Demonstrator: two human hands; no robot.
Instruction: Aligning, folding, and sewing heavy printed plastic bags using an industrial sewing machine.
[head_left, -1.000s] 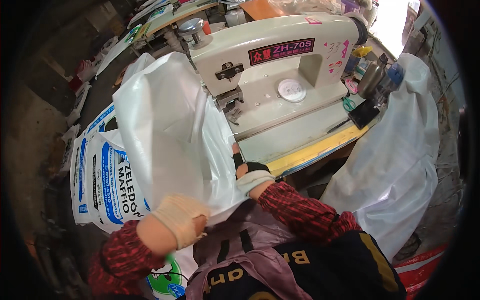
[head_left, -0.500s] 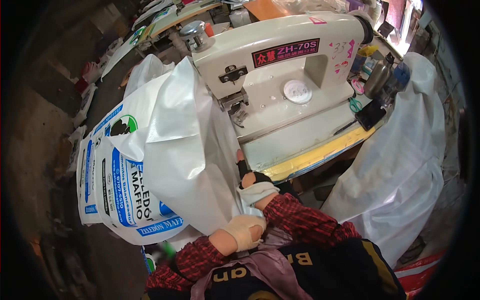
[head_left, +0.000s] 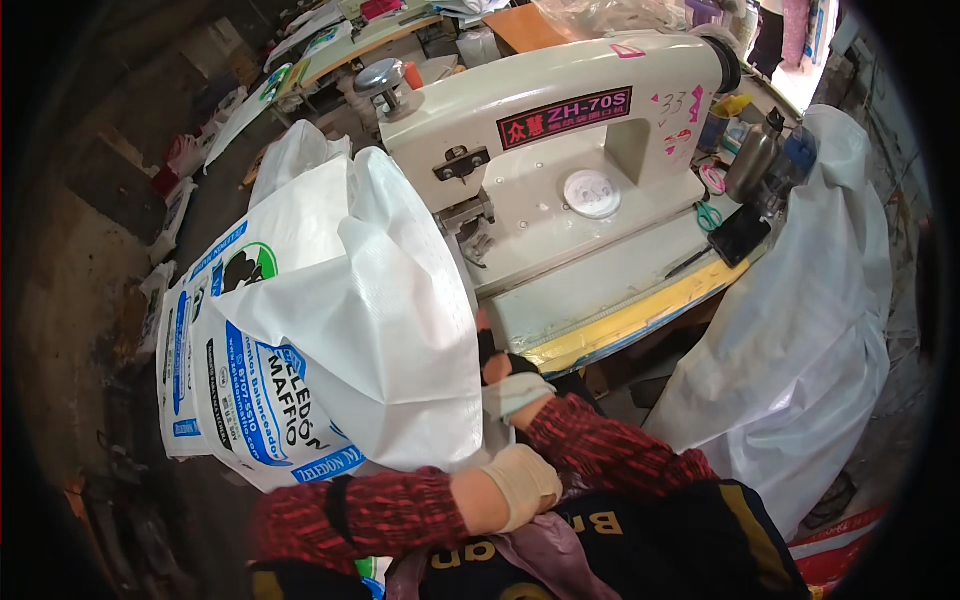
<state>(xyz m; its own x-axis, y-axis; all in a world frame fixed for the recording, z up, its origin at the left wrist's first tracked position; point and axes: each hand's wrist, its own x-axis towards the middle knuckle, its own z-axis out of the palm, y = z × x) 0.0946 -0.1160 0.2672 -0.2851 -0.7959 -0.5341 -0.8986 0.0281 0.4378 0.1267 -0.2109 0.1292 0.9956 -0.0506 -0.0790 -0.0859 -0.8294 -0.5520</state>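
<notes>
A large white woven sack (head_left: pixel 400 300) with blue, black and green print hangs at the left of the sewing machine (head_left: pixel 570 110). One edge of it runs close by the needle area. My right hand (head_left: pixel 497 368), in a dark fingerless glove with a pale wrist wrap, is closed at that edge; one fingertip shows and the other fingers are hidden by the sack. Lower down, my left hand (head_left: pixel 528 485), wrapped in a beige band, lies near the sack's bottom corner, in front of my body. Its fingers are turned away from view.
On the machine bed's right end lie green-handled scissors (head_left: pixel 709 216), a black phone (head_left: pixel 741 235) and a dark pen-like tool (head_left: pixel 687 264). A metal bottle (head_left: pixel 757 158) stands behind them. Another white sack (head_left: pixel 790 350) hangs at the right. Yellow tape (head_left: pixel 630 315) lines the table's front edge.
My left hand has shifted right and slightly down, its forearm swinging across lower in view. The sack's loose panel has spread out flatter and rightward. My right hand has barely moved.
</notes>
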